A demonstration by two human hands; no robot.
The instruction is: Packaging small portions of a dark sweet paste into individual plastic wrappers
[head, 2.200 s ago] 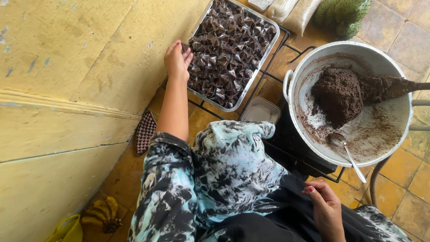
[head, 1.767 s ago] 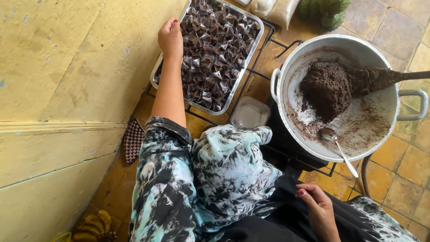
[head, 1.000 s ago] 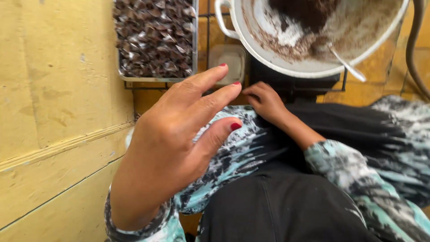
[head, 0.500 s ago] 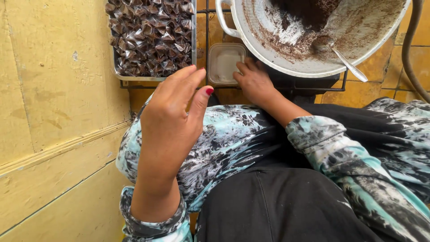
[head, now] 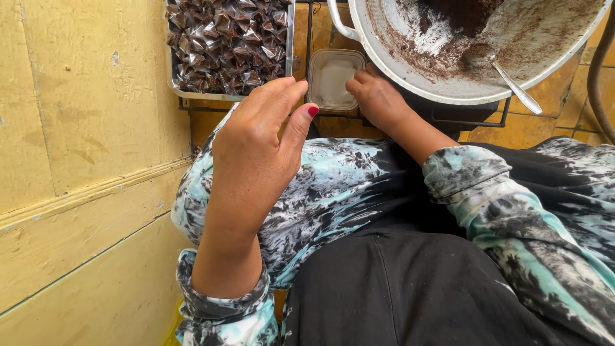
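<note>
**Right hand at the small tub, left hand raised and empty**

The person sits close to a yellow painted wall (head: 77,128), knees forward under a black apron-like cloth (head: 410,288) and a black, white and turquoise tie-dye garment (head: 333,186).

The right hand (head: 378,96) reaches ahead to a small square translucent plastic tub (head: 330,77) that stands on the yellow tiled floor (head: 512,131), between the tray and the pot. Its fingers curl down over the tub's right rim and touch it; whether they pinch anything taken from inside cannot be told, since the fingertips are turned away from the camera. The tub sits in the gap within easy reach of both larger vessels, which probably explains its place.

The left hand (head: 259,138) hangs in the air above the left knee, nearer the camera, its fingers loosely spread and slightly bent, thumb with a red-painted nail pointing towards the tub. It holds nothing and touches nothing; it looks merely poised beside the right hand.

To the left of the tub lies a rectangular metal tray (head: 174,64) packed with small dark brown pieces wrapped in clear film (head: 227,41), close against the wall. To the right, a large round white-enamelled metal pot (head: 384,54) rests on a black wire stand (head: 471,118), raised off the floor. Its inside is smeared with dark brown paste (head: 461,16), and a metal spoon (head: 512,83) lies against the inner wall, handle pointing outward for an easy pick-up.
</note>
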